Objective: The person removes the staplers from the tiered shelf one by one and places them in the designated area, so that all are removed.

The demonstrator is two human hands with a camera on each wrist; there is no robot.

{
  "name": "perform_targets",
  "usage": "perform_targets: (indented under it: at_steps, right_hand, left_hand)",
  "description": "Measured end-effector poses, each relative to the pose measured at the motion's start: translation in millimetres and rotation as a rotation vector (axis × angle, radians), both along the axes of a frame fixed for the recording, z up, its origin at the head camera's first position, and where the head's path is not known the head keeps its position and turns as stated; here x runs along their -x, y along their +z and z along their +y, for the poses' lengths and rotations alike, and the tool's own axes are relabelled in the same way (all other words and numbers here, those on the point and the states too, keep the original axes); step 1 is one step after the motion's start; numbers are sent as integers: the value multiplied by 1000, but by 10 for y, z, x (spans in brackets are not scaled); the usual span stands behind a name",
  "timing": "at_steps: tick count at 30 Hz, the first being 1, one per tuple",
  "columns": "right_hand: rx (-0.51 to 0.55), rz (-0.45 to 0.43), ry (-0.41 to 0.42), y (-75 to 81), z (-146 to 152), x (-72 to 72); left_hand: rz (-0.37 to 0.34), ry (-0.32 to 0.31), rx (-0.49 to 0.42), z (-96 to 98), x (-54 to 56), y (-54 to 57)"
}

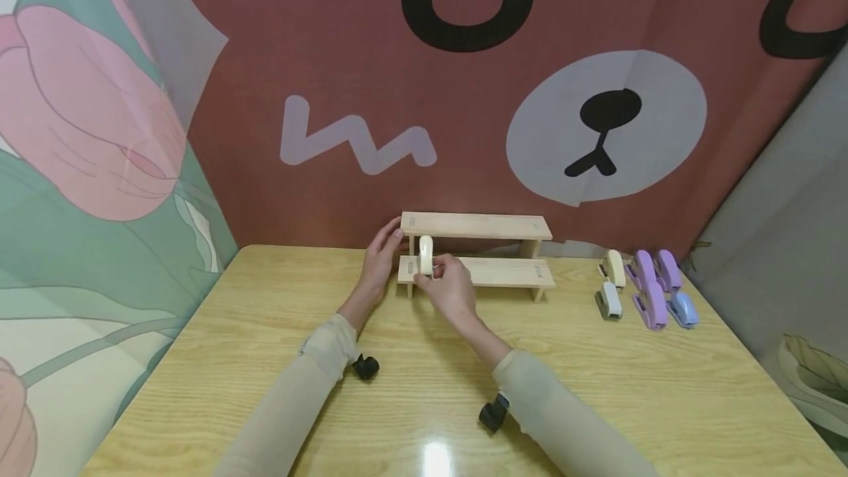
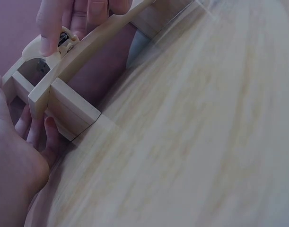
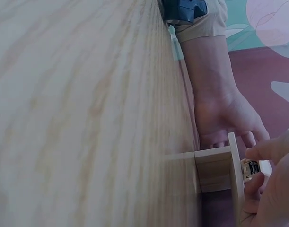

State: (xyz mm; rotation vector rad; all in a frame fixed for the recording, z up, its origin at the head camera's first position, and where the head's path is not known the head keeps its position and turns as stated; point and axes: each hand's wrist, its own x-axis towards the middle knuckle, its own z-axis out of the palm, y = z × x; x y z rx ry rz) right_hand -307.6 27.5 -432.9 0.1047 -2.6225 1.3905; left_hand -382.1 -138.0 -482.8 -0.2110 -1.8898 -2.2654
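A two-step wooden shelf (image 1: 490, 271) stands at the back of the table. Just above the left part of its lower step is a cream stapler (image 1: 425, 255), stood nearly end-on to the head view. My right hand (image 1: 452, 287) pinches this stapler between thumb and fingers; the left wrist view shows the stapler (image 2: 42, 53) against the lower board. At the shelf's left end, my left hand (image 1: 379, 260) rests its fairly straight fingers against the side. Some of its fingers (image 2: 34, 130) show past the end of the lower board in the left wrist view.
Right of the shelf stand several more staplers: a cream one (image 1: 615, 269), a white-and-grey one (image 1: 609, 300), purple ones (image 1: 654, 304) and a blue one (image 1: 684, 310). A curtain with a bear face (image 1: 464, 109) hangs right behind the table (image 1: 278, 315).
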Motion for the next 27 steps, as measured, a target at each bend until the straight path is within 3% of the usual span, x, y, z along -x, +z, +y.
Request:
perform_targets:
  at_steps: [4,27]
  right_hand:
    - [33,15,10,-30,12,-6]
    - [120,61,34,-56,81,-34]
  left_hand:
    - [-5,8,2,0,29,-44]
    - [16,16,12,11,34,-40]
